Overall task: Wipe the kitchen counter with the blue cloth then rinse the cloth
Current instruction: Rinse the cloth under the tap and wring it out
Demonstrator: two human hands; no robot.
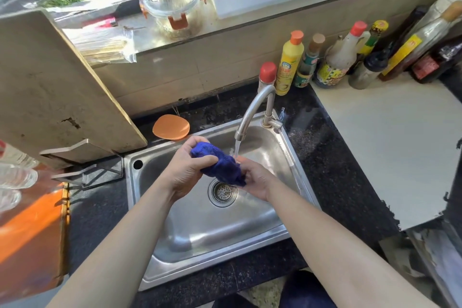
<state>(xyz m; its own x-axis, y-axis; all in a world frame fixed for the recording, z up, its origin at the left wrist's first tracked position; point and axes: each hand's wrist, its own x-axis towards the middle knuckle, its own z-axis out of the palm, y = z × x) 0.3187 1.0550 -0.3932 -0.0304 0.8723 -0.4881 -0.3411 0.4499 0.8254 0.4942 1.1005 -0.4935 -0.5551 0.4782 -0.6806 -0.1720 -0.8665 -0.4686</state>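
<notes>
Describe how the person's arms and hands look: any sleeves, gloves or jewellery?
The left forearm and right forearm are bare down to the frame's bottom edge; no sleeve shows. The left hand and right hand wear no gloves. No watch or band at either wrist, no ring on the fingers that show.

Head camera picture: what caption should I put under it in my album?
Both hands, left hand and right hand, grip the blue cloth under the running tap over the sink.

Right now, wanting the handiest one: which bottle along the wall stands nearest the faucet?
The red-capped bottle directly behind the faucet, leftmost in the row; the others stand farther right.
</notes>
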